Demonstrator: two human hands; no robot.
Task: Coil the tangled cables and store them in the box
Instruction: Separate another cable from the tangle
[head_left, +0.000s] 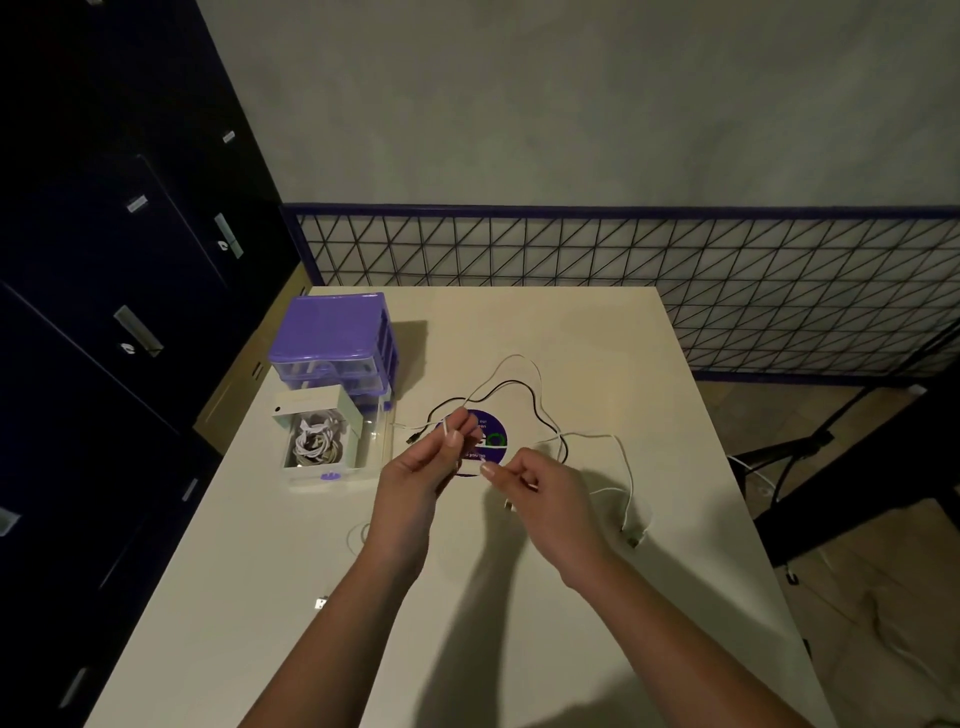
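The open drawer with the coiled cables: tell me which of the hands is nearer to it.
Left. The left hand is raised just right of the open drawer; the right hand is farther right, beyond the left hand.

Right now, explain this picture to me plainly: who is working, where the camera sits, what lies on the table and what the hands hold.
There is no machine here: a person works with bare hands. The single camera is worn on the head, looking down. The left hand and right hand each pinch a white cable above the white table. A black cable lies tangled with it. At left, an open drawer of a purple box holds already coiled cables.
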